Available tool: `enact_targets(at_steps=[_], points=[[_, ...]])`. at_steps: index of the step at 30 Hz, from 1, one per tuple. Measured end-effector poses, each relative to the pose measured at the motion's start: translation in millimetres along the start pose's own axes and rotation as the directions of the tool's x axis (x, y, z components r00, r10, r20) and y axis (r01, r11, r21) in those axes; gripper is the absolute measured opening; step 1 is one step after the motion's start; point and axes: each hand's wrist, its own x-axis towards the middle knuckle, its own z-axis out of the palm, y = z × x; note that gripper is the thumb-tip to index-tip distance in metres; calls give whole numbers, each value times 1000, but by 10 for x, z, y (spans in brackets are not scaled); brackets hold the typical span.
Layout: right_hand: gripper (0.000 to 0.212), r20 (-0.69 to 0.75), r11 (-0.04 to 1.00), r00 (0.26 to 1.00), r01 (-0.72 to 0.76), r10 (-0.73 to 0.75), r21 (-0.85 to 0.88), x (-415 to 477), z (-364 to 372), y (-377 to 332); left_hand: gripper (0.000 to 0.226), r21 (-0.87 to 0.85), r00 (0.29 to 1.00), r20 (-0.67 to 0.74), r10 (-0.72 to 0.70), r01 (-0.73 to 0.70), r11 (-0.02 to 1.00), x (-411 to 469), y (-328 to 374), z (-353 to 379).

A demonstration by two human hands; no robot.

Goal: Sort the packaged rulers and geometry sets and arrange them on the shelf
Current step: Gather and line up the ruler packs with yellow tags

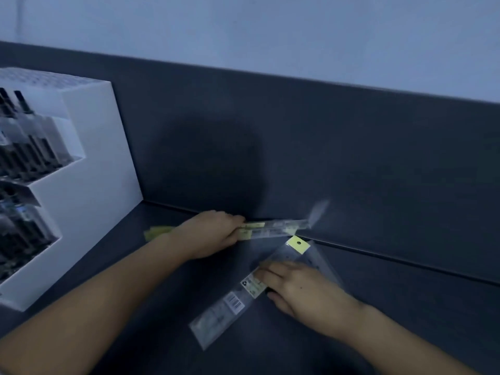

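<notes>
I saw the dark shelf filling most of the view, its back panel rising behind; a white display box stood at the far left, well apart from the work; both forearms reached in from below; my left hand lay knuckles up at the join of shelf and panel, fingers clenched round a bundle of packaged rulers held lengthwise along that join, I judged to square them against the back; my right hand lay released, palm down, fingers laid flat across a clear flat packet lying diagonally on the shelf, probably to pin it while sorting; its yellow hang tab pointed at the bundle, just beside it; blur hid what the packet held
</notes>
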Motion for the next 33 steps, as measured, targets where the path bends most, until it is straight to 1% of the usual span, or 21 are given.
enact_targets(at_steps=[2,4,6,8,11,13,15,17,18,20,21,22,23,24,25,26,27,28,30,31,33], points=[[28,6,1000,1000,-3,3,-10,22,37,-15,18,-216,999,-7,-35,33,976,-40,-14,-62],[24,15,997,997,73,-72,-13,74,6,-125,17,-374,996,19,-88,88,923,-89,-21,-106],[29,28,985,985,171,-172,18,125,-28,-268,18,-495,986,92,-136,164,853,-159,7,-114],[31,82,978,975,203,-207,53,130,-31,-380,12,-565,974,163,-155,221,795,-245,40,-93],[33,51,989,989,131,-135,74,118,8,-338,19,-618,966,191,-174,256,743,-347,94,-70],[25,-15,993,993,118,-118,-29,116,24,-283,16,-654,955,214,-208,298,695,-378,127,-64],[6,-46,972,984,162,-172,-172,119,51,-267,15,-690,933,254,-255,360,628,-391,135,-63],[14,-71,941,969,210,-236,-266,119,77,-277,17,-721,914,289,-286,404,563,-400,129,-61],[18,-101,941,970,185,-221,-283,122,58,-280,18,-732,908,300,-291,415,540,-413,129,-72],[22,-243,965,958,92,-153,-246,130,24,-241,17,-753,897,325,-298,437,493,-452,146,-119],[23,-319,979,943,29,-94,-203,131,30,-203,16,-779,893,339,-297,443,444,-459,145,-141],[27,-360,987,933,-40,-20,-158,126,22,-178,15,-810,888,353,-295,448,379,-469,137,-162],[37,-352,989,935,-97,51,-116,124,-1,-161,15,-835,883,369,-291,452,314,-482,127,-179],[49,-297,986,948,-145,114,-82,114,-28,-150,16,-849,881,377,-286,452,274,-497,118,-200],[58,-204,982,964,-182,169,-48,101,-52,-131,18,-851,881,374,-290,450,270,-509,102,-207],[59,-98,975,971,-220,219,-3,94,-86,-114,19,-847,880,367,-302,450,284,-523,92,-212],[55,-24,973,973,-229,230,36,86,-85,-85,21,-842,879,355,-318,448,300,-539,87,-211],[47,2,979,981,-195,195,52,77,-91,-72,22,-842,878,343,-333,445,305,-559,84,-213],[23,-13,996,996,-86,87,36,60,-118,-54,24,-852,872,331,-360,440,283,-596,73,-210],[18,-67,999,997,-39,40,11,36,-103,-48,25,-858,872,323,-368,434,275,-609,68,-210],[14,-155,998,988,-3,-7,-62,-39,-76,-46,25,-876,870,314,-381,419,237,-625,59,-210]])
